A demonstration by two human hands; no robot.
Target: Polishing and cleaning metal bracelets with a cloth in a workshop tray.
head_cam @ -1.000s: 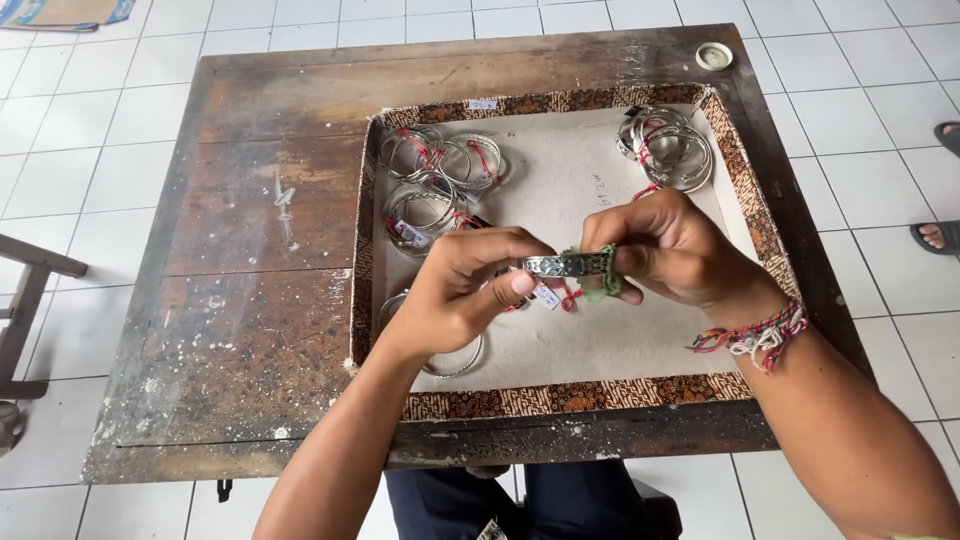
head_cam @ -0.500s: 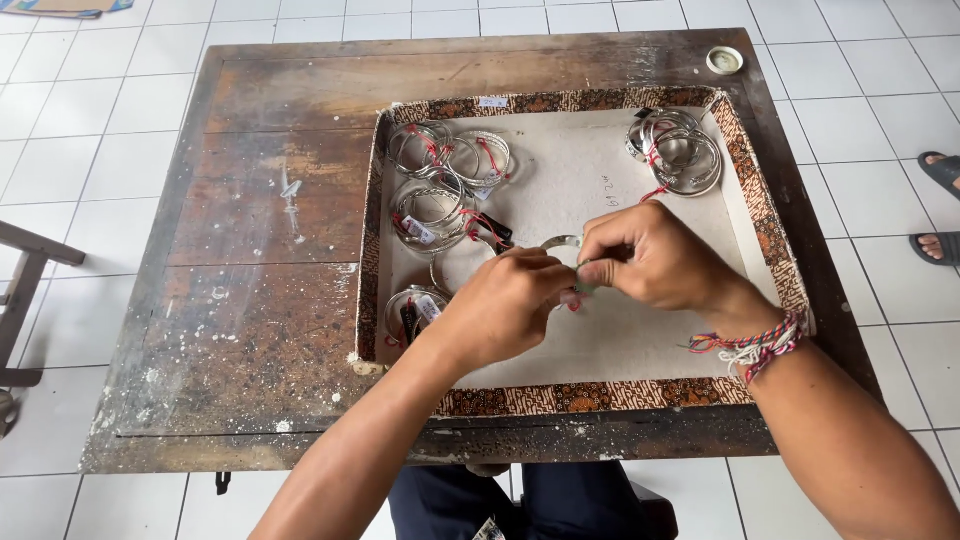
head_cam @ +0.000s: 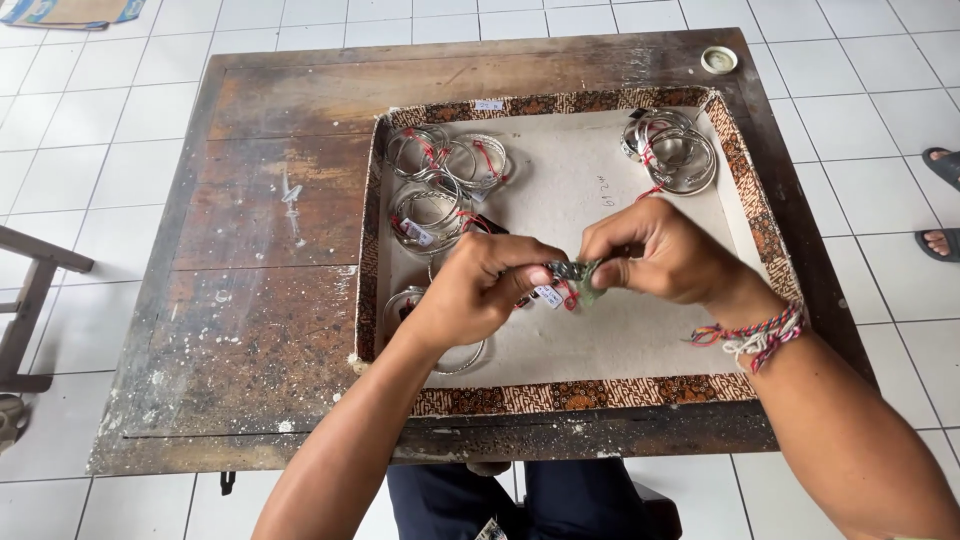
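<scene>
Over the shallow patterned-rim cardboard tray [head_cam: 745,190], your left hand [head_cam: 480,290] and right hand [head_cam: 665,255] both pinch what looks like a silver metal bangle [head_cam: 570,272] with a small tag.

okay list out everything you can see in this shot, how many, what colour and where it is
bangle in hand: one, silver with a small tag and red thread, held between both hands over the tray
bangle bundles: four, silver tied with red thread; three at tray's left, one at far right corner
loose bangles: a few, silver, under the left forearm; exact count hidden
tray: one, pale floor, brown patterned rim, on the table
table: one, dark worn wood
small round lid: one, whitish, table's far right corner
floor: white tiles
sandalled feet: another person's, right edge
left hand: grips the bangle
right hand: grips the bangle, braided wristband
</scene>
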